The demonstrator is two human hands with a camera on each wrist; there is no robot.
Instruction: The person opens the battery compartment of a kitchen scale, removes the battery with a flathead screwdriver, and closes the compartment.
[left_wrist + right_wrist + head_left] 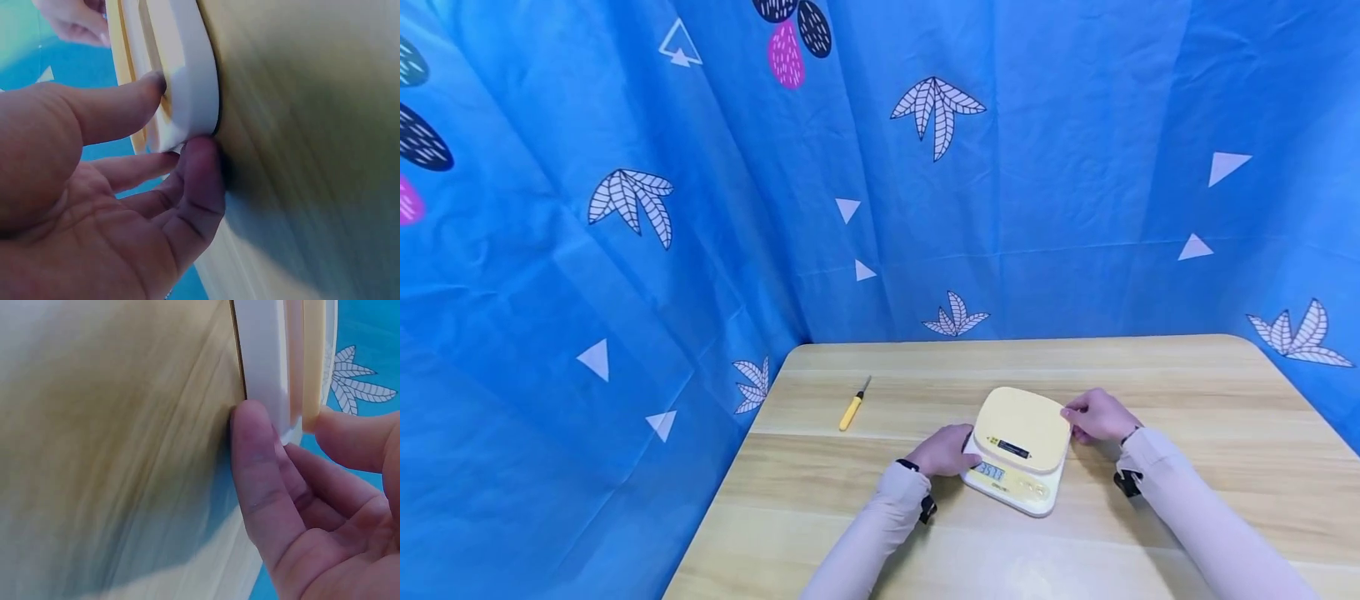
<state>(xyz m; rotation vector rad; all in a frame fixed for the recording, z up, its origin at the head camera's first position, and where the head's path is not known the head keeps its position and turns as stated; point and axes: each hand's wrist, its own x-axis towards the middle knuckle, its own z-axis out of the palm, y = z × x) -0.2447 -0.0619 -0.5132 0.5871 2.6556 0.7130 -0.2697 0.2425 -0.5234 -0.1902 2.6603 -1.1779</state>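
Observation:
A kitchen scale point(1051, 490) with a white base and a pale yellow weighing plate point(1022, 421) sits on the table, turned slightly askew. Dark digits show on its lit display point(989, 471). My left hand point(946, 451) grips the left side of it, thumb over the top by the display. In the left wrist view the curled fingers point(203, 169) meet the base's lower edge. At the far right corner my right hand point(1101, 415) pinches the scale. Its thumb point(350, 440) presses the yellow plate's edge while the fingers point(253, 444) lie against the white base.
A screwdriver with a yellow handle point(850, 412) lies on the wooden table point(805, 492), left of the scale and pointing away. Behind the table and along its left side hangs a blue patterned curtain point(1060, 183). Both forearms wear light sleeves and dark wrist straps.

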